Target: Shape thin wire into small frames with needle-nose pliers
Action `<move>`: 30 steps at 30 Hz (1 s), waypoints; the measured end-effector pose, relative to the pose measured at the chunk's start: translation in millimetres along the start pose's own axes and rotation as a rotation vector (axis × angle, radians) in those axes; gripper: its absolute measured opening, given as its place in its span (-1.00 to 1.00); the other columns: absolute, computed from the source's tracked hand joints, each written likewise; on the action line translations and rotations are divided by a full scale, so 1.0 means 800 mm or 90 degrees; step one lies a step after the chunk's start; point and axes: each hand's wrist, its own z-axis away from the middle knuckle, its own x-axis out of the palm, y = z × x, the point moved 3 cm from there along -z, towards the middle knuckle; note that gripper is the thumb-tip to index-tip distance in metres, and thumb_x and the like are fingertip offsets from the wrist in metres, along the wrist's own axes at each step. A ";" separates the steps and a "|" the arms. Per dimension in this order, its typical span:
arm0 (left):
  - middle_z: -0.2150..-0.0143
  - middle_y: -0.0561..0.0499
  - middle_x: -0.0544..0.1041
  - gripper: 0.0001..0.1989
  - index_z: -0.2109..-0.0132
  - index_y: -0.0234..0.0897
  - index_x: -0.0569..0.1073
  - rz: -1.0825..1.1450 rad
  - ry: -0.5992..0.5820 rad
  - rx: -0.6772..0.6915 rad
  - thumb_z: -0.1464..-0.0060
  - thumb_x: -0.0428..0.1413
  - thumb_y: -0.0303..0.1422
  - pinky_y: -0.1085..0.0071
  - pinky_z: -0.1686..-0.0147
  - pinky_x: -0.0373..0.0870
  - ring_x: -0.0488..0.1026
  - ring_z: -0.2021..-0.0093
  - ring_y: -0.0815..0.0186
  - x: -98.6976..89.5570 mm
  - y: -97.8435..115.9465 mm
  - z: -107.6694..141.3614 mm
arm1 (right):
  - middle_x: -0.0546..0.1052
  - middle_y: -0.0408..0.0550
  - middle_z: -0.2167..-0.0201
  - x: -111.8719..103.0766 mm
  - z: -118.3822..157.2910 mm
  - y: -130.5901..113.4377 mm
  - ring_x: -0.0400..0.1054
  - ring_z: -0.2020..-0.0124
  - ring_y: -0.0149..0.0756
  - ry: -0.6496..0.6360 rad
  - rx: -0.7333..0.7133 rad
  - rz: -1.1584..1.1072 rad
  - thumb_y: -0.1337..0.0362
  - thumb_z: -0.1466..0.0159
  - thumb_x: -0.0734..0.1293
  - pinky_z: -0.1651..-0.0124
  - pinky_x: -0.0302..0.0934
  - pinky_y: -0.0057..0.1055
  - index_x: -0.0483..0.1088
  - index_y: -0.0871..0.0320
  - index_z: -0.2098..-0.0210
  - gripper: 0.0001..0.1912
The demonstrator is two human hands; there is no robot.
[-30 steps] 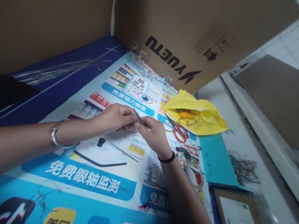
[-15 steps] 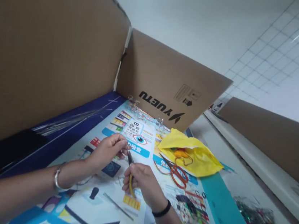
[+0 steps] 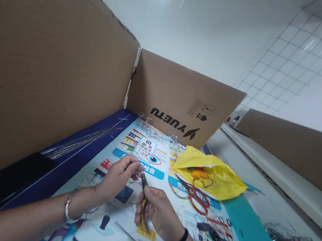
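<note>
Nearest us, our right hand [image 3: 160, 210] is closed around the pliers [image 3: 143, 181], which slant up from the palm, yellow handles below and dark nose toward our left hand [image 3: 117, 179]. We judge them stiff and weighty for their size, steady if gripped well down the handles, less so near the nose. A thin metal rod [image 3: 131, 237] lies close by on the printed sheet [image 3: 87, 170]; it looks light and rigid, easiest to pick up around its middle.

The left fingers [image 3: 132, 167] are drawn into a narrow pinch beside the pliers' nose; whatever they might hold is too fine for us to tell.

Beyond, the orange-handled scissors [image 3: 191, 189] rest against the yellow bag [image 3: 225, 179], which seems soft and limp. Farther off stands the cardboard panel [image 3: 168, 86].

Compared with a second ago, our hands have moved from touching to slightly apart, and the pliers' yellow handles, hidden then, now show. Our view has tilted up, bringing in more wall above the cardboard, while scissors and bag have kept their places.
</note>
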 end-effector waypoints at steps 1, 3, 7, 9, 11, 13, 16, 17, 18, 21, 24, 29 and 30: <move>0.31 0.02 0.50 -0.80 0.28 -0.27 0.31 -0.001 0.001 0.005 -0.12 -0.03 -0.22 0.37 0.32 0.44 0.47 0.31 0.31 0.000 0.001 0.000 | 0.39 -0.10 0.69 0.002 0.000 0.001 0.33 0.71 -0.37 -0.012 0.006 -0.013 -0.07 -0.12 0.29 0.69 0.15 -0.54 0.33 0.29 0.49 -0.54; 0.30 0.01 0.49 -0.81 0.28 -0.26 0.31 -0.010 -0.002 0.016 -0.13 -0.04 -0.23 0.37 0.32 0.45 0.46 0.31 0.32 0.000 0.002 0.001 | 0.39 -0.11 0.69 0.004 0.001 0.002 0.33 0.72 -0.37 -0.024 0.012 -0.031 -0.06 -0.12 0.29 0.68 0.17 -0.52 0.34 0.28 0.48 -0.54; 0.33 0.04 0.47 -0.81 0.29 -0.25 0.34 -0.042 -0.013 0.050 -0.14 -0.05 -0.24 0.39 0.31 0.43 0.44 0.34 0.34 0.001 0.005 0.004 | 0.39 -0.11 0.71 0.005 0.001 0.003 0.31 0.74 -0.38 -0.029 0.005 -0.053 -0.06 -0.13 0.29 0.70 0.15 -0.53 0.33 0.28 0.49 -0.54; 0.36 0.06 0.47 -0.81 0.29 -0.25 0.35 -0.046 -0.015 0.057 -0.15 -0.05 -0.24 0.41 0.31 0.42 0.44 0.35 0.35 0.002 0.006 0.005 | 0.37 -0.14 0.73 0.005 0.000 0.004 0.29 0.76 -0.41 -0.027 0.006 -0.059 -0.07 -0.13 0.28 0.71 0.14 -0.54 0.33 0.27 0.49 -0.55; 0.36 0.06 0.47 -0.82 0.29 -0.25 0.35 -0.049 -0.013 0.058 -0.15 -0.05 -0.25 0.42 0.32 0.40 0.43 0.37 0.37 0.002 0.007 0.005 | 0.35 -0.16 0.73 0.005 0.000 0.004 0.26 0.77 -0.43 -0.026 0.009 -0.063 -0.06 -0.14 0.28 0.72 0.13 -0.54 0.33 0.27 0.49 -0.55; 0.37 0.07 0.47 -0.82 0.29 -0.25 0.35 -0.060 -0.010 0.063 -0.15 -0.05 -0.26 0.43 0.32 0.39 0.43 0.38 0.38 0.001 0.008 0.005 | 0.35 -0.17 0.73 0.005 0.000 0.003 0.25 0.78 -0.44 -0.026 0.007 -0.063 -0.06 -0.13 0.28 0.72 0.13 -0.54 0.33 0.27 0.50 -0.55; 0.39 0.07 0.46 -0.83 0.29 -0.26 0.36 -0.080 -0.008 0.068 -0.13 -0.02 -0.26 0.43 0.33 0.37 0.42 0.39 0.38 0.001 0.009 0.006 | 0.34 -0.17 0.73 0.006 0.001 0.002 0.24 0.78 -0.45 -0.021 -0.006 -0.060 -0.07 -0.12 0.28 0.74 0.10 -0.56 0.34 0.27 0.50 -0.54; 0.39 0.07 0.45 -0.83 0.29 -0.26 0.37 -0.084 -0.008 0.063 -0.11 0.00 -0.25 0.42 0.33 0.37 0.42 0.39 0.37 0.002 0.009 0.006 | 0.33 -0.18 0.74 0.006 0.001 0.002 0.23 0.79 -0.46 -0.017 -0.010 -0.056 -0.07 -0.12 0.29 0.75 0.09 -0.57 0.34 0.27 0.50 -0.54; 0.40 0.08 0.45 -0.83 0.30 -0.26 0.37 -0.086 -0.008 0.055 -0.10 0.02 -0.24 0.42 0.32 0.37 0.42 0.39 0.37 0.002 0.008 0.005 | 0.32 -0.19 0.74 0.006 0.001 0.002 0.22 0.79 -0.47 -0.010 -0.015 -0.048 -0.08 -0.11 0.29 0.75 0.07 -0.58 0.33 0.27 0.50 -0.54; 0.45 0.10 0.44 -0.83 0.32 -0.25 0.37 -0.086 -0.006 0.039 -0.05 0.07 -0.24 0.43 0.34 0.37 0.41 0.41 0.36 0.002 0.006 0.003 | 0.29 -0.22 0.76 0.005 0.003 0.002 0.18 0.80 -0.50 0.023 -0.029 0.003 -0.10 -0.09 0.29 0.76 0.03 -0.59 0.32 0.25 0.51 -0.53; 0.48 0.11 0.43 -0.86 0.34 -0.24 0.36 -0.100 -0.007 0.054 -0.06 0.06 -0.26 0.44 0.36 0.35 0.40 0.42 0.37 0.001 0.003 0.002 | 0.28 -0.23 0.76 0.004 0.004 0.001 0.15 0.80 -0.51 0.067 -0.043 0.090 -0.12 -0.10 0.26 0.76 0.02 -0.59 0.30 0.24 0.52 -0.52; 0.50 0.12 0.40 -0.87 0.36 -0.25 0.30 -0.096 -0.010 0.064 -0.11 0.00 -0.31 0.45 0.41 0.33 0.39 0.47 0.39 0.000 -0.001 0.002 | 0.27 -0.23 0.75 0.001 0.003 0.002 0.13 0.78 -0.52 0.123 -0.048 0.252 -0.14 -0.11 0.22 0.72 0.00 -0.58 0.27 0.22 0.53 -0.51; 0.51 0.12 0.40 -0.87 0.36 -0.26 0.29 -0.093 -0.008 0.062 -0.11 0.00 -0.31 0.45 0.43 0.33 0.39 0.48 0.39 0.001 -0.001 0.002 | 0.26 -0.24 0.74 0.001 0.003 0.002 0.12 0.77 -0.52 0.129 -0.048 0.281 -0.13 -0.12 0.20 0.71 -0.01 -0.57 0.26 0.21 0.53 -0.52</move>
